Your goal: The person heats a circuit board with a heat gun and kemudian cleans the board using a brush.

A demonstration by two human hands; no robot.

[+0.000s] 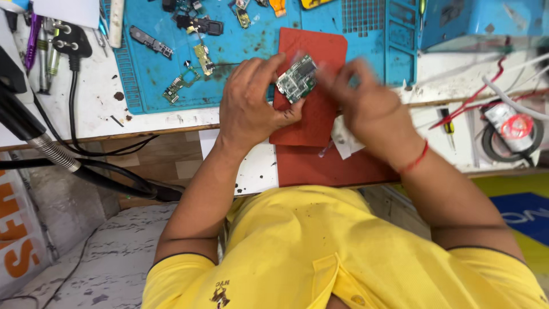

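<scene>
My left hand [251, 100] pinches the green circuit board [297, 78] by its edges above the red mat [311, 54], component face exposed, while my blurred right hand's [366, 103] grip is unreadable.

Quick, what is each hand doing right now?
Left hand: shut on the small green circuit board.
Right hand: blurred, at the board's edge; grip cannot be told.

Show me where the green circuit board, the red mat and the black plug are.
green circuit board [297, 78]: head view, middle of its face.
red mat [311, 43]: head view, bare upper part.
black plug [71, 39]: head view, middle of its body.
</scene>
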